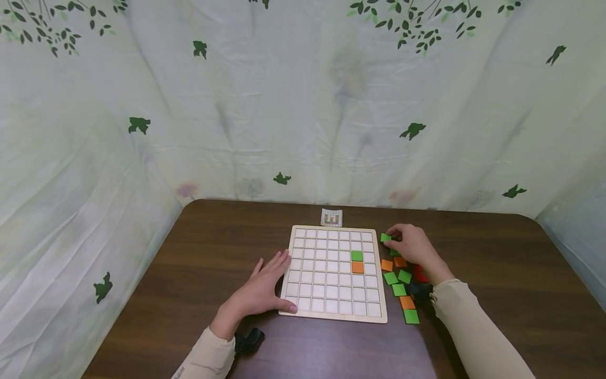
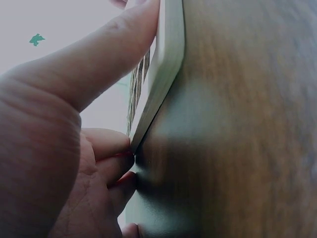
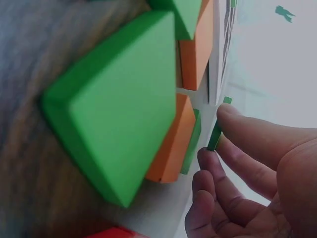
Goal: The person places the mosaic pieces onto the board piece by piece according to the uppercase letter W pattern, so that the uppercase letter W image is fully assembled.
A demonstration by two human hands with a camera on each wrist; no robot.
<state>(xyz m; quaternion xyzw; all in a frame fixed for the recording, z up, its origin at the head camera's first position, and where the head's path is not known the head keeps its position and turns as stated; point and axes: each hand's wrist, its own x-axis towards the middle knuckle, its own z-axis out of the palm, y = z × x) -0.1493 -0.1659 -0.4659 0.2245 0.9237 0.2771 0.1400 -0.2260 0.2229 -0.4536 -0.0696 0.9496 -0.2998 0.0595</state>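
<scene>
While the fingers [image 3: 260, 136] of my right hand [image 1: 411, 245] pinch a green tile [image 1: 385, 238] just off the grid board [image 1: 325, 276], my left hand [image 1: 262, 287], fingers apart, rests at its left edge. Picking up seems the step; the next move likely calls for carrying the tile leftward to a cell near the placed green square [image 1: 357, 256] and orange square [image 1: 357, 267], perhaps checking the card [image 1: 331, 217] beyond.
</scene>
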